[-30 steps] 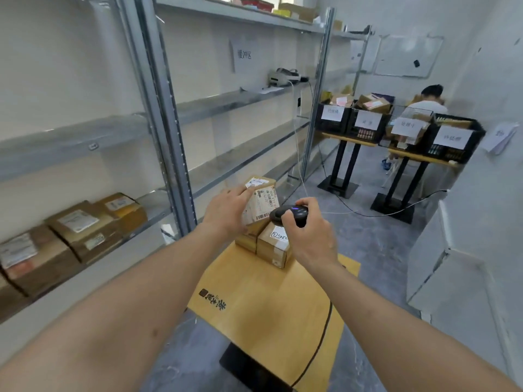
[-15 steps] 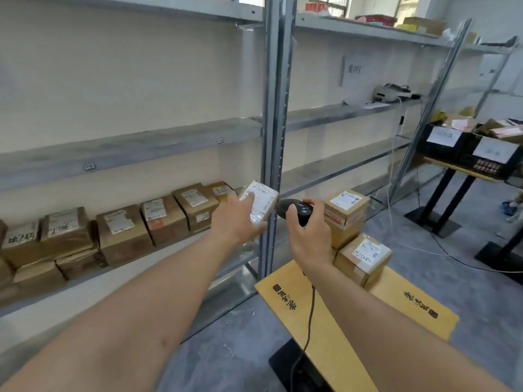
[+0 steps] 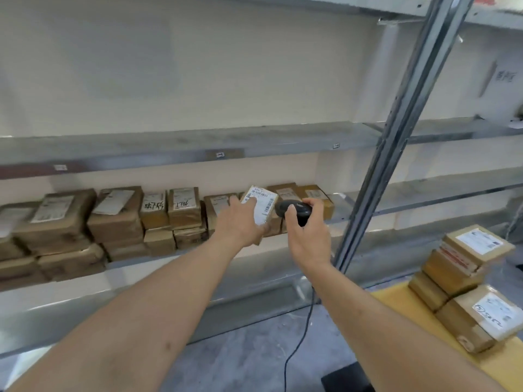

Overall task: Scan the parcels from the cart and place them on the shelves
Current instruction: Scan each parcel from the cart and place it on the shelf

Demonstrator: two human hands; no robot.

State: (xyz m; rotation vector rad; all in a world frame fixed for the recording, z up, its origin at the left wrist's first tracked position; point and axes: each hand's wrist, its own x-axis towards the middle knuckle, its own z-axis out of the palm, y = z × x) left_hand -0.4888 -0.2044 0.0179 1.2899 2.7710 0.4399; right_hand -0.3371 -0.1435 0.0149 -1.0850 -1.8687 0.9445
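— How were the arms?
— Both reached forward, bare. The left hand gripped a parcel; the right hand curled round a scanner just beside it.

Single head cam – looks forward and down, close over both forearms, facing the metal shelves – no second view.
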